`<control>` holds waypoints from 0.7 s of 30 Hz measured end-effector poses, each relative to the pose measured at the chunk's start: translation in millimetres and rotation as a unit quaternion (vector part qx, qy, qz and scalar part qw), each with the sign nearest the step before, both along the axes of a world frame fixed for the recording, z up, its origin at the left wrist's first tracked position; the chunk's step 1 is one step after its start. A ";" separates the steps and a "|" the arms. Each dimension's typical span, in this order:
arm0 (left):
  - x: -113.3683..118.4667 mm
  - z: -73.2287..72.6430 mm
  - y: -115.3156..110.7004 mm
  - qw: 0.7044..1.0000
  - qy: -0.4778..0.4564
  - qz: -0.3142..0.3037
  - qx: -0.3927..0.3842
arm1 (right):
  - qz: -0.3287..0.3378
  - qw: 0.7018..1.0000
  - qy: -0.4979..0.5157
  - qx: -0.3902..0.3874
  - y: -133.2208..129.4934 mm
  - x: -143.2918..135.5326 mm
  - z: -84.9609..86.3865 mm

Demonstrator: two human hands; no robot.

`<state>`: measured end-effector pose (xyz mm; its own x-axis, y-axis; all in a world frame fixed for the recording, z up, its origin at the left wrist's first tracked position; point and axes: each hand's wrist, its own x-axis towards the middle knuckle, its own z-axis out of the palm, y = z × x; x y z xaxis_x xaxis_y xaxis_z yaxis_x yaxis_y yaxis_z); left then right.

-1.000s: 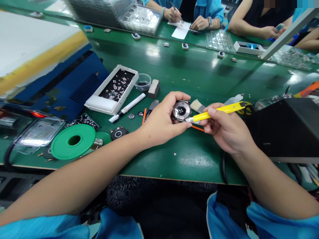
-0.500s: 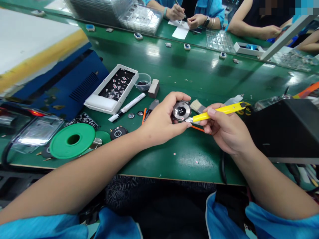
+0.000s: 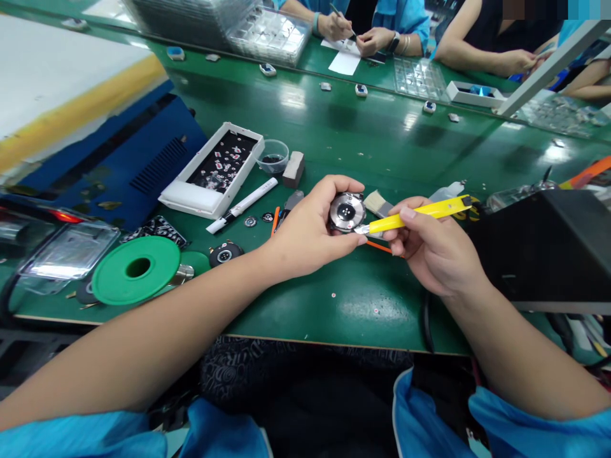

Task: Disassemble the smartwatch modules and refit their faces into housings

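A round silver watch case [image 3: 347, 211] with a dark centre is gripped by its rim between the thumb and fingers of my left hand [image 3: 310, 232]. My right hand [image 3: 432, 245] is closed round a yellow utility knife [image 3: 417, 214]. The knife's blade end meets the lower right edge of the case, close to my left thumb tip. Behind the knife lies a grey piece with a pale top [image 3: 377, 202], partly hidden by my right fingers.
On the left are a green spool [image 3: 112, 272], a white box of small parts [image 3: 187, 198], a marker [image 3: 251, 200], a clear cup [image 3: 273, 162] and a blue machine [image 3: 157, 159]. A black box [image 3: 548, 248] stands at the right. Co-workers' hands [image 3: 375, 41] show across the bench.
Both hands, the watch case and the knife hold nearly the same position. The view has shifted very slightly.
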<state>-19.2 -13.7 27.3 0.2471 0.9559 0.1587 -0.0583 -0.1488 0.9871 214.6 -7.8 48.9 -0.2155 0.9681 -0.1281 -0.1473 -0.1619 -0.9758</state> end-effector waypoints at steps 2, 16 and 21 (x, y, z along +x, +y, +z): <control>-0.5 -0.1 1.0 1.000 -0.014 -0.009 -0.009 | -0.005 1.000 0.007 0.010 0.2 0.8 0.5; -1.2 8.8 0.2 0.989 -0.068 0.020 -0.127 | 0.049 0.990 -0.002 0.129 -13.0 14.4 11.0; -0.7 13.0 0.4 0.980 -0.064 0.050 -0.180 | 0.070 0.993 0.008 0.091 -10.0 14.4 15.4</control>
